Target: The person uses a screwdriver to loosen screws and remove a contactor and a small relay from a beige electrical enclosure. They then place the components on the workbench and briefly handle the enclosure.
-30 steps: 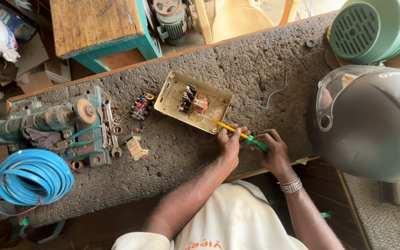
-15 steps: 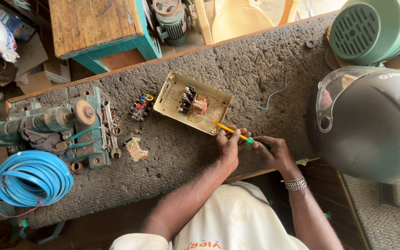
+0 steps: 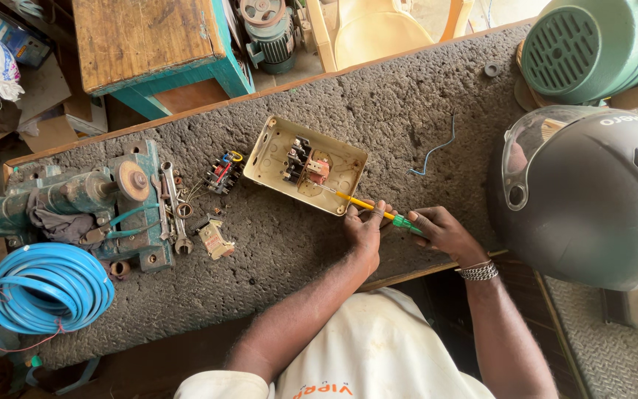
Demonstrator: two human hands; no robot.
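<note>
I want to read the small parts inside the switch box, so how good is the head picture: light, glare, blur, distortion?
Head view: soft, even daylight with faint shadows; the switch box and screwdriver look sharp, as do the left hand and right hand. The helmet visor shows mild reflections, no harsh glare. The bench edge looks slightly bowed by the wide lens.

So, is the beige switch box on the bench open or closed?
Open. The beige switch box has no cover on it; its black and red inner parts show, and the screwdriver, held by both hands, points into it.
</note>
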